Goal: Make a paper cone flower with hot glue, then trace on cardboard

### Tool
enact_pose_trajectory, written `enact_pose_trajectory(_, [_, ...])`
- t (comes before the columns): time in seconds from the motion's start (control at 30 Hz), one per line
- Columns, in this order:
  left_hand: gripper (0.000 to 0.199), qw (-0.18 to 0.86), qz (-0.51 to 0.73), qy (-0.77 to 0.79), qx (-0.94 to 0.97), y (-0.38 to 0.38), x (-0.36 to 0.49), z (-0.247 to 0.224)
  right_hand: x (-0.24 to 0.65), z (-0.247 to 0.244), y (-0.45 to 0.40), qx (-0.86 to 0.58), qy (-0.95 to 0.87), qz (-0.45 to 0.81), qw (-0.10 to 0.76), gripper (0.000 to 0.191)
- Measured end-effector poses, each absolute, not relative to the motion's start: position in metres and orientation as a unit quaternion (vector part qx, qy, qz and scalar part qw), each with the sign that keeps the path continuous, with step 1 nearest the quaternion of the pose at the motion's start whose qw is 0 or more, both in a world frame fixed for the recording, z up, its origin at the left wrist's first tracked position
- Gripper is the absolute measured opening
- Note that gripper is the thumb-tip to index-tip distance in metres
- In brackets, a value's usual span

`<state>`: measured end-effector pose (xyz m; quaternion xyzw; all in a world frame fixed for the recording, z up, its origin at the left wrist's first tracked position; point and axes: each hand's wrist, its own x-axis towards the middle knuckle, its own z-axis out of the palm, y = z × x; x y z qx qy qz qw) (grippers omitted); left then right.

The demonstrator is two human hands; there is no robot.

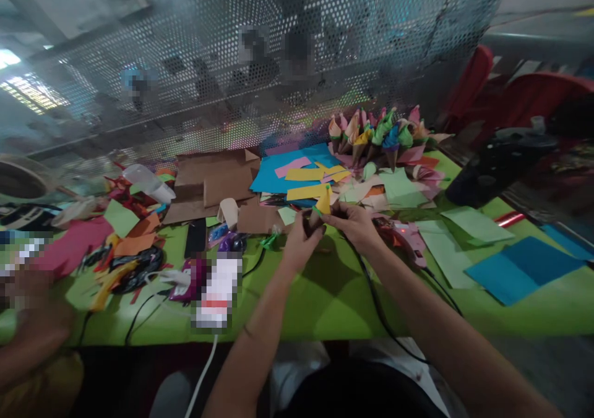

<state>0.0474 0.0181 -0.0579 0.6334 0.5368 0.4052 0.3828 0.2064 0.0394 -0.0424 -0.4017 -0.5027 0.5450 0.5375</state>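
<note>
A small paper cone with a brown base and a yellow, pointed top (323,203) is held upright over the green table (306,307). My left hand (301,240) is closed around its brown lower part. At its right side, my right hand (353,225) is closed, with thumb and fingertips pressed against the yellow part. A thin green band shows where yellow meets brown. Just behind the cone lie yellow paper strips (304,192) on a blue sheet (273,167). To the right of my right hand rests a pink glue gun (411,243) with a small red light.
Finished paper cones (390,140) stand in a cluster at the back right, near a dark tumbler (499,164). Cables cross the front edge. A phone (218,294) and a black phone (195,238) lie left; another person's arm (34,331) is far left.
</note>
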Motion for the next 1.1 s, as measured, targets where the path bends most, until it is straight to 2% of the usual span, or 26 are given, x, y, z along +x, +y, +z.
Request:
enact_pose_trajectory(0.07, [0.052, 0.49, 0.438, 0.485, 0.577, 0.021, 0.043, -0.059, 0.206, -0.042, 0.04, -0.396, -0.501, 0.553, 0.535, 0.044])
enact_pose_trajectory(0.13, [0.054, 0.553, 0.453, 0.468, 0.52, 0.023, 0.041, -0.061, 0.205, -0.043, 0.041, -0.393, -0.497, 0.555, 0.539, 0.044])
enact_pose_trajectory(0.27, [0.053, 0.552, 0.48, 0.478, 0.486, 0.024, 0.041, -0.064, 0.205, -0.047, 0.042, -0.398, -0.498, 0.506, 0.581, 0.04])
enact_pose_trajectory(0.43, [0.055, 0.55, 0.511, 0.475, 0.458, 0.027, 0.043, -0.067, 0.206, -0.04, 0.03, -0.419, -0.598, 0.314, 0.606, 0.018])
enact_pose_trajectory(0.73, [0.054, 0.591, 0.563, 0.436, 0.379, 0.019, 0.048, -0.048, 0.202, -0.037, 0.016, -0.334, -0.817, 0.073, 0.464, 0.019])
enact_pose_trajectory(1.1, [0.051, 0.606, 0.571, 0.432, 0.347, 0.019, 0.046, -0.049, 0.199, -0.041, 0.016, -0.361, -0.856, -0.02, 0.369, 0.026])
